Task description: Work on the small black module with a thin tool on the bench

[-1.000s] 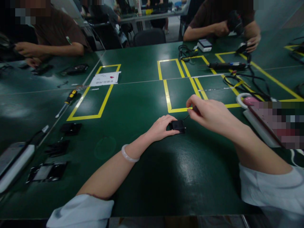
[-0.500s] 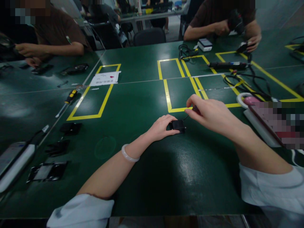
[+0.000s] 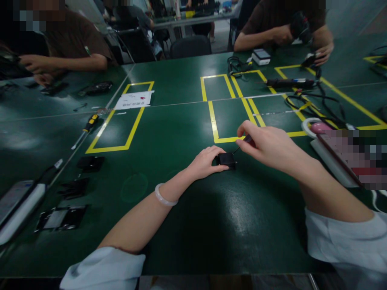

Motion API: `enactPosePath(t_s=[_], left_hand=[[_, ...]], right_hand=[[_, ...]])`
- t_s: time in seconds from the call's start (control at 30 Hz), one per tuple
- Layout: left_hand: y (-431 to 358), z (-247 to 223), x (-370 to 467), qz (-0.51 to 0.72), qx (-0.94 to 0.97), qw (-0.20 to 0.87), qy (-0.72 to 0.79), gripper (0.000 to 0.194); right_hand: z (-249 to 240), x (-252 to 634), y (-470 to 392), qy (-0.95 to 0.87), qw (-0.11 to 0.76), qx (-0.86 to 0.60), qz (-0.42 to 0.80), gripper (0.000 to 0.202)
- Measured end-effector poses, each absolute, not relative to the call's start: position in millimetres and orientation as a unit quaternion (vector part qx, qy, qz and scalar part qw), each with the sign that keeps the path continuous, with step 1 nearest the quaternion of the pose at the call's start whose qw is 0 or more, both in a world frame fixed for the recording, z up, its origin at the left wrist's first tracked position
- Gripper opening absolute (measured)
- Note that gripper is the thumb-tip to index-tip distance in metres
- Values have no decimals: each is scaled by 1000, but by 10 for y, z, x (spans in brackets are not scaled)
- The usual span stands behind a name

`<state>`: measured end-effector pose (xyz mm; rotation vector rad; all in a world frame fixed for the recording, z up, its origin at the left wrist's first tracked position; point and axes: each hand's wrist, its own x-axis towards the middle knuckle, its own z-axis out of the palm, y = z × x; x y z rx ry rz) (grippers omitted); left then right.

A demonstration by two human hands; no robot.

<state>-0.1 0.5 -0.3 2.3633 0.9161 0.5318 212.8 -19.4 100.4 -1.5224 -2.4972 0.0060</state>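
Note:
My left hand (image 3: 208, 163) grips a small black box-shaped part (image 3: 227, 160) between thumb and fingers, down on the green table (image 3: 181, 225). Above and to the right, my right hand (image 3: 266, 143) is closed on a screwdriver (image 3: 247, 139) with a dark handle. Its thin shaft slants down to the upper right corner of the black part. Whether the tip sits in a screw is too small to tell. A tiny metal pin or screw pokes out at the part's right side.
Black parts (image 3: 90, 162) and a metal-and-black bracket (image 3: 60, 218) lie at left, near a yellow-black screwdriver (image 3: 91, 122). A pen-like electric screwdriver (image 3: 290, 83) with cables lies at right, by a phone-like device (image 3: 350, 157). Yellow tape marks rectangles. Two people work across the table.
Almost nothing differs. Both hands stay in place on the black part and the screwdriver; the screwdriver's handle shows at a slightly different tilt.

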Motion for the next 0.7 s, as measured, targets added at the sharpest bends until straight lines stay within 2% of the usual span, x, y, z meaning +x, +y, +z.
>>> enactPosePath(t_s=[0.7], left_hand=[[6,-11,-3,204,877,272,339,42]], right_hand=[[1020,2111,-168,-861,95,-500,-7,21]])
